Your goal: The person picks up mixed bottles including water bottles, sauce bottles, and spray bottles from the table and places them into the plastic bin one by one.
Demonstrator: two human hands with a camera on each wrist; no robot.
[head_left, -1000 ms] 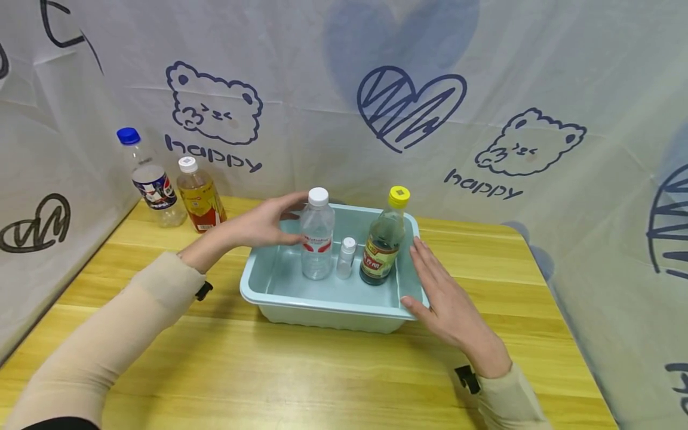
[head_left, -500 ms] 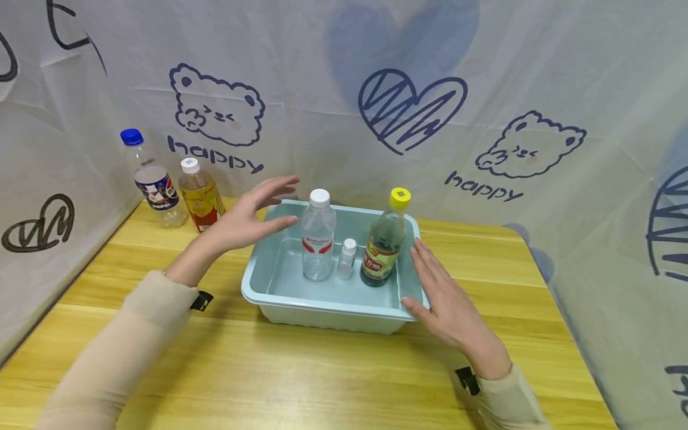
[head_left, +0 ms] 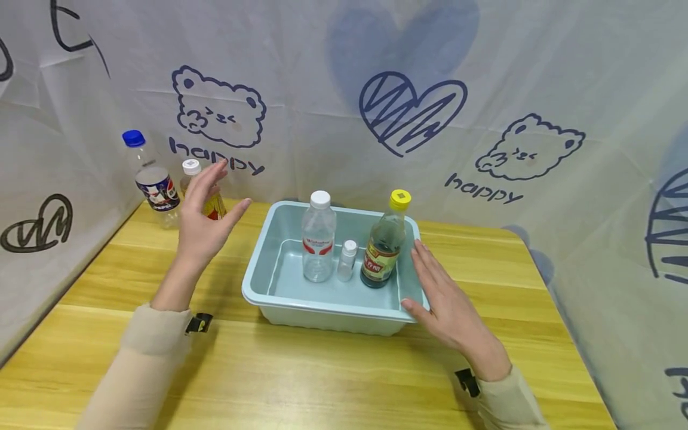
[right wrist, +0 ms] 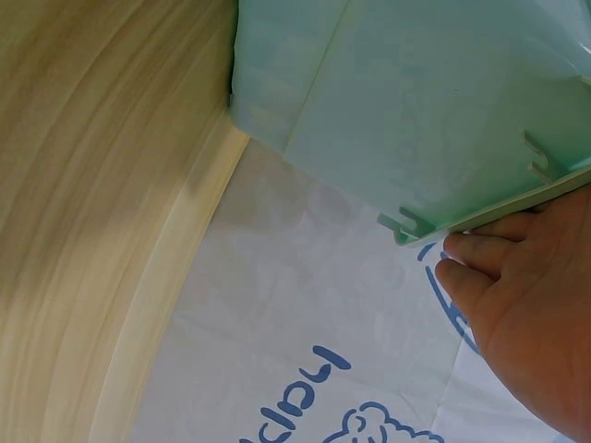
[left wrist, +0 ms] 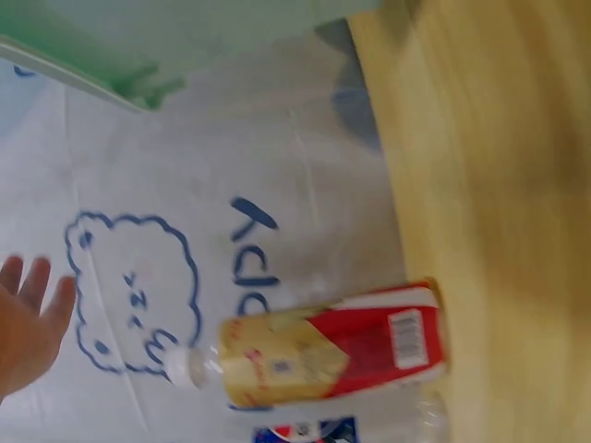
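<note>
My left hand is raised with fingers and thumb spread, holding nothing. In the head view it overlaps a white-capped drink bottle; the left wrist view shows this bottle's yellow and red label with the fingers off to its cap side. On the right, my other hand rests straight fingers along the rim of a light blue plastic tub. Standing in the tub are a clear white-capped bottle, a small clear bottle and a dark sauce bottle with a yellow cap.
A blue-capped Pepsi bottle stands at the back left, beside the drink bottle. The wooden table ends at a printed cloth behind and along the sides.
My left hand has left the clear bottle in the tub and moved left over the tub's rim to the drink bottle. The right hand has stayed on the rim.
</note>
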